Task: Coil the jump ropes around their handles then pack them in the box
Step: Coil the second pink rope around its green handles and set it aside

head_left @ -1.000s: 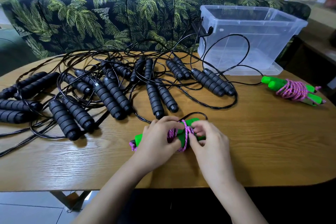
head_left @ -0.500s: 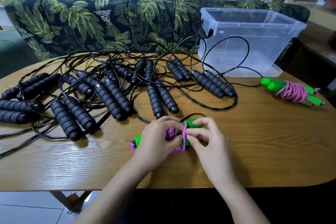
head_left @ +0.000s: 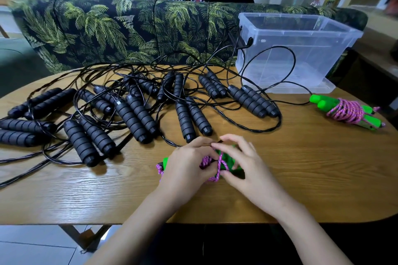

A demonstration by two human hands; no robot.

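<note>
A green-handled jump rope point(head_left: 226, 160) with a pink cord lies near the table's front edge, mostly covered by both hands. My left hand point(head_left: 185, 165) grips the handles and the coiled cord. My right hand point(head_left: 243, 163) pinches a strand of the pink cord over the handles. A second green-handled rope point(head_left: 346, 112), coiled in pink cord, lies at the right. Several black foam-handled ropes point(head_left: 137, 114) with tangled black cords spread over the table's left and middle. The clear plastic box point(head_left: 301, 34) stands at the back right with nothing in it.
The wooden table point(head_left: 301, 168) has a rounded right end. A palm-print sofa back point(head_left: 129, 28) runs behind it, with a person in a black shirt beyond. A loop of black cord stands up against the box's front wall.
My right hand has shifted over the handles and drawn the pink strand across them. My left hand has kept its hold in the same place.
</note>
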